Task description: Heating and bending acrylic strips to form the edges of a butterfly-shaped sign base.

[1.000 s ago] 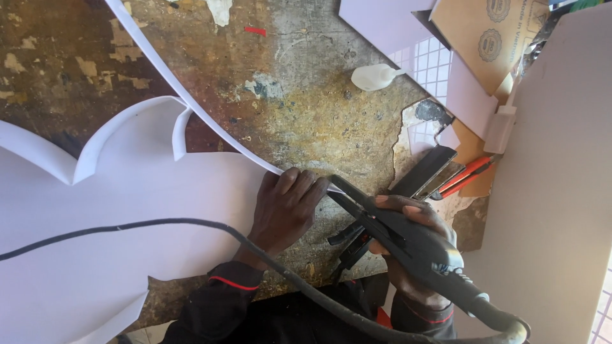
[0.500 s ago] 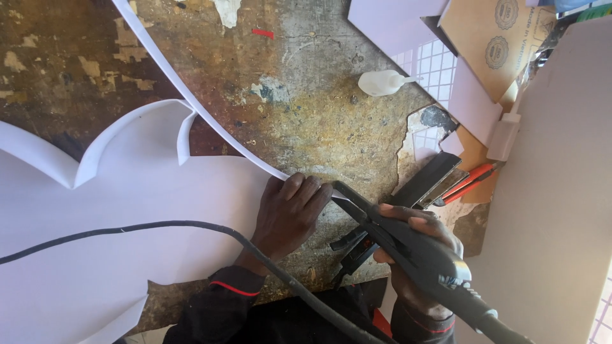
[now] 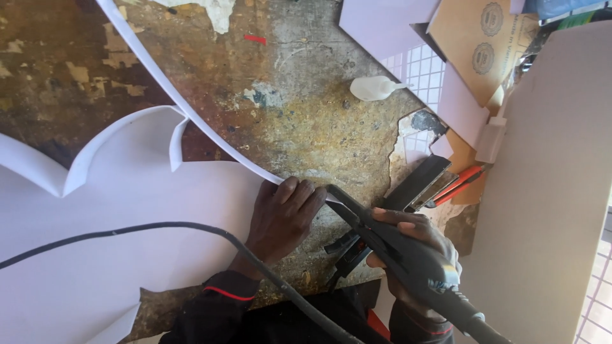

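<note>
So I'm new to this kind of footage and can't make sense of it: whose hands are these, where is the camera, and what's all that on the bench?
The picture comes from a camera worn on a person's head, looking down at their own two hands over a worn, stained workbench. The left hand lies flat, pressing on a large white sheet at the spot where a thin white strip standing on edge meets it. The right hand grips a black gun-shaped tool whose nozzle points at that joint; a black cable crosses the sheet. Farther off lie a small whitish bottle, a red-handled tool, brown cardboard and a big pale board on the right.
</note>
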